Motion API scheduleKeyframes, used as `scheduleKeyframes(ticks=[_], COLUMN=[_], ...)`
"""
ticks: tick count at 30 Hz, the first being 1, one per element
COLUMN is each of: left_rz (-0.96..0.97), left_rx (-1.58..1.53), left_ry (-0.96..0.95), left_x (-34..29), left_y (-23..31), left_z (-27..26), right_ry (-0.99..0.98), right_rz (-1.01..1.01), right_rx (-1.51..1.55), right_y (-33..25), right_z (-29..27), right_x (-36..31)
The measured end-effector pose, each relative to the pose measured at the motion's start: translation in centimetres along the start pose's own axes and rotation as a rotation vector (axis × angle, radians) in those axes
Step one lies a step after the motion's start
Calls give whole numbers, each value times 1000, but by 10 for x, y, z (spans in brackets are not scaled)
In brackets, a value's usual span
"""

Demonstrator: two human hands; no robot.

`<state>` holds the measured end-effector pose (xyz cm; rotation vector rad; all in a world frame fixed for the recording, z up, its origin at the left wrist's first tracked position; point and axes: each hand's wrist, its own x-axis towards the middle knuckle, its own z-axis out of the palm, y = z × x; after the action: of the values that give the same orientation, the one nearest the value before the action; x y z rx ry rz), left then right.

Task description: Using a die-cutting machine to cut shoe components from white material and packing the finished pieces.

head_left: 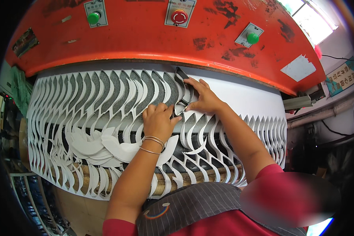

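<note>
A curved, dark metal cutting die (180,74) stands on a large white sheet (240,86) at the border between its cut and uncut parts. My left hand (159,121) has its fingers closed on the die's near end. Farther up, on the right side, my right hand (205,97) grips the die between thumb and fingers. Rows of curved openings run through the sheet, leaving thin wavy strips. A loose heap of white crescent-shaped pieces (88,145) lies left of my left forearm. One more crescent (168,150) rests beside my left wrist.
Just beyond the sheet, the red beam of a press (145,45) spans the view. It carries a green button (93,18) at left, a red stop button (179,17) in the middle and another green button (252,38) at right. A metal rack (33,192) stands at lower left.
</note>
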<state>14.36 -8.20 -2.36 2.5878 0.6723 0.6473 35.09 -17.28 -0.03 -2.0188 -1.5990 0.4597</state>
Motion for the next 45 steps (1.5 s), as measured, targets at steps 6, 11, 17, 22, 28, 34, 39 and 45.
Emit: scheduleKeyframes(ticks=[6,11,17,22,28,34,39,45], left_rz=[2,-19,-123,39,48,49,231,149], left_rx=[2,20,-314,34,-107,-221,-86,-87], left_ry=[-4,-14,434,809,439,-307,-57,32], left_x=[-3,-14,8,41,-3,-163,-229,-242], left_y=[4,0,-23,-57,-31,61,84,86], left_z=[-4,-6,-118,-236,-230,-157,-117,-111], right_ry=[51,88,1092,1490,1379,-114,-388,93], right_rz=[-2,-41,-436,-334,-390,-266,-214,-161], right_rx=[-30,-330,-283,-606,-515,-170,-339,-430], right_y=[-6,-46,-89,-103,-116,-175,-210,-208], right_z=[-2,-7,-90,-169,-136,-42,29,90], right_x=[-8,-36,-79,-48,-81,-191,-276,-294])
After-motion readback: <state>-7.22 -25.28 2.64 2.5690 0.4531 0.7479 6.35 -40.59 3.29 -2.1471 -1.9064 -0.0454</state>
